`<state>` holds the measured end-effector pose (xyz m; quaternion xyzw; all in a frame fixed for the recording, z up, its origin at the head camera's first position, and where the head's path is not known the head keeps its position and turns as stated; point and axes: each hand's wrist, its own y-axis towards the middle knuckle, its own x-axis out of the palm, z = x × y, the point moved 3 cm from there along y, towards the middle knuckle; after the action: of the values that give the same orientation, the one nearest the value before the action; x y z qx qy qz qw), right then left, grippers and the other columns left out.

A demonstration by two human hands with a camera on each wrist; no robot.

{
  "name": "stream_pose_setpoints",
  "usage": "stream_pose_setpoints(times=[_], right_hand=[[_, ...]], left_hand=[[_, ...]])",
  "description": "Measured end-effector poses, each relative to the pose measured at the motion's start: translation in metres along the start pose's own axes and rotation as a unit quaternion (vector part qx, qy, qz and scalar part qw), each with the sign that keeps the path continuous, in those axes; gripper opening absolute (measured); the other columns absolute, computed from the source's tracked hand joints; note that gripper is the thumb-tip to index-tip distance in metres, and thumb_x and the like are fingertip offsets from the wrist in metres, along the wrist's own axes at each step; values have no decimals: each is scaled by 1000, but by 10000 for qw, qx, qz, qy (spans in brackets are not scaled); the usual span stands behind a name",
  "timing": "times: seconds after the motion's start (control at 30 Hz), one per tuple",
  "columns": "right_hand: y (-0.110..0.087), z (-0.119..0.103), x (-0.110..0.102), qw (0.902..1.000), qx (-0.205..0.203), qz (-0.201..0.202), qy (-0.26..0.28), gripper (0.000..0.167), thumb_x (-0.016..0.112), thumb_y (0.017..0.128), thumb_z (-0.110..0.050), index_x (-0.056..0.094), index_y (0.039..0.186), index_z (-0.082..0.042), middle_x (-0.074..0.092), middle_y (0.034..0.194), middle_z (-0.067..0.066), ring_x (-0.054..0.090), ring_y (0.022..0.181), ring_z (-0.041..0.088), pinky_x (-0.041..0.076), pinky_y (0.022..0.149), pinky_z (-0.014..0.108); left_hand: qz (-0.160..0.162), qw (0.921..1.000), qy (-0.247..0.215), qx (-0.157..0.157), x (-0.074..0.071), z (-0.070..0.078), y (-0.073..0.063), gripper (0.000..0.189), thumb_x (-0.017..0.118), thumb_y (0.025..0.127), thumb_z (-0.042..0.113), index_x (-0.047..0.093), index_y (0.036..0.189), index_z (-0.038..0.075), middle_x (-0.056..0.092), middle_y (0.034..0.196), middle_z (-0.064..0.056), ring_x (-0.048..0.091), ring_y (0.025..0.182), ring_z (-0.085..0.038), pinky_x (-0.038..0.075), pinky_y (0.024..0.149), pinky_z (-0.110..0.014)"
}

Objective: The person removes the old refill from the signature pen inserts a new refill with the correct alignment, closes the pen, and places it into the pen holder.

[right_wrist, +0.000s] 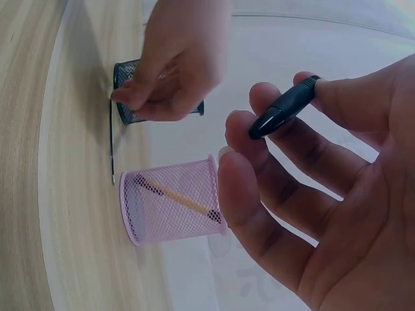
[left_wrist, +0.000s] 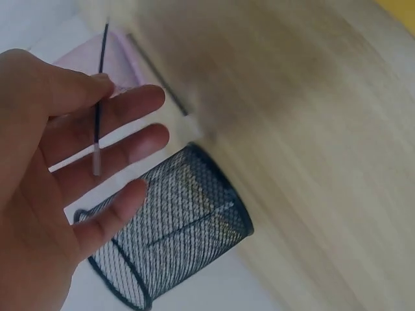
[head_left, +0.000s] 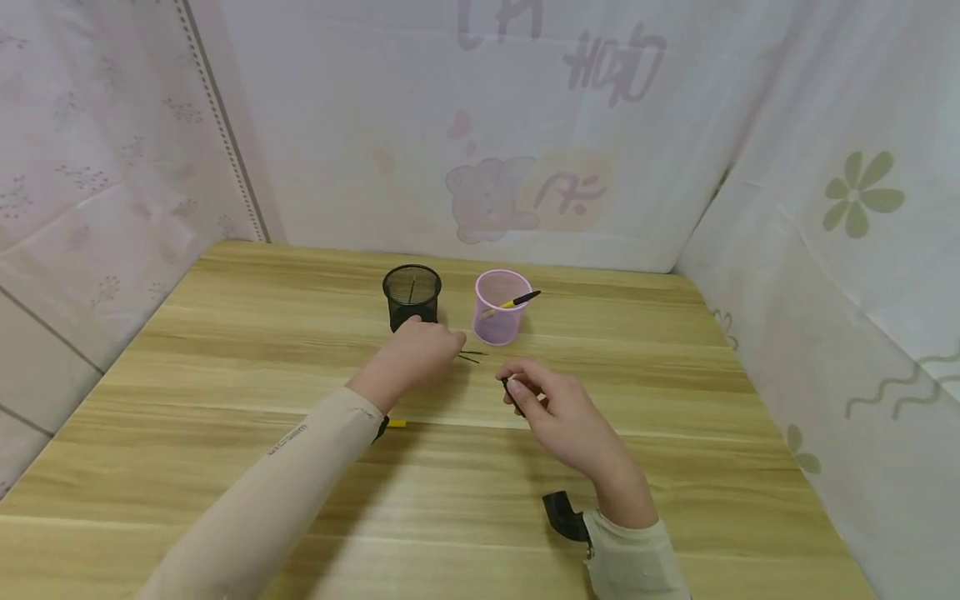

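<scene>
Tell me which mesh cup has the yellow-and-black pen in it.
The pink mesh cup, on the right in the head view: the pen leans over its rim. The black mesh cup shows no such pen.

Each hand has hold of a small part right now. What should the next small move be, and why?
Probably bring the thin dark rod toward the small black tapered piece and line up their ends: the left hand pinches the rod, the right hand holds the piece, and the two parts are apart.
</scene>
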<state>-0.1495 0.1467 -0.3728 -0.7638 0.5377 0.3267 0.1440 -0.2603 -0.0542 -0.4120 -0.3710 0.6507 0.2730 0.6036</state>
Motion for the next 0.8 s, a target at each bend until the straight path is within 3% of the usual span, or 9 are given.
stream_pose_setpoints(times=[0.2,0.53,0.8], right_hand=[[1,0,-1,10000,-5,-17,-3,20,53,112,-13,69,125,-17,70,96,-1,63,84,17,53,71,28],[3,0,-3,9999,98,-47,-21,22,53,112,-12,69,127,-15,71,98,1,64,86,19,54,72,28],[4,0,-1,9999,56,-108,14,21,54,111,-12,69,125,-16,71,97,0,65,87,24,54,71,28]], left_hand=[[-19,9995,297,123,12,4,10,15,63,105,18,77,102,21,79,114,0,71,107,-25,54,98,-54],[162,9980,559,227,9,9,19,16,63,104,18,77,96,18,80,105,-4,75,99,-27,58,90,-52],[298,9963,720,352,15,7,26,14,66,103,20,77,94,20,80,101,-1,74,96,-25,60,84,-48]])
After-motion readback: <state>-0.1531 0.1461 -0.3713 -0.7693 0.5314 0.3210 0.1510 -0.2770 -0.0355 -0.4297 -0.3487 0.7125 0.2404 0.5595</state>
